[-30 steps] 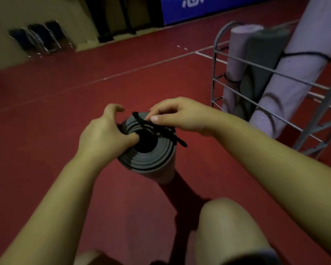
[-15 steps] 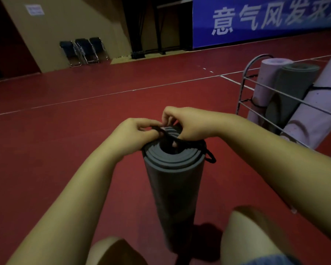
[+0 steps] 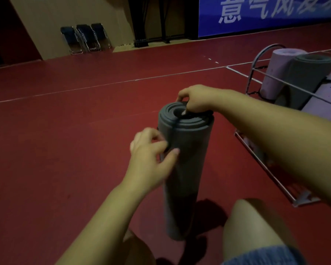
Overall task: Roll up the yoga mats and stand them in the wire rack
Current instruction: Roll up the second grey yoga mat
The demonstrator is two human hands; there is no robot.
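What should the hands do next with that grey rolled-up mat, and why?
Probably pull the thin black strap further down the side of the upright grey rolled foam mat. The strap only crosses the top edge; the left hand pinches it there, the right hand steadies the top, and the silver wire rack waits alongside.

The banner [image 3: 266,14] lettering is blurred and edge-cropped; the wire rack [image 3: 260,73] runs off right.

Rolled grey mat [image 3: 182,169] upright beside wire rack [image 3: 256,73].
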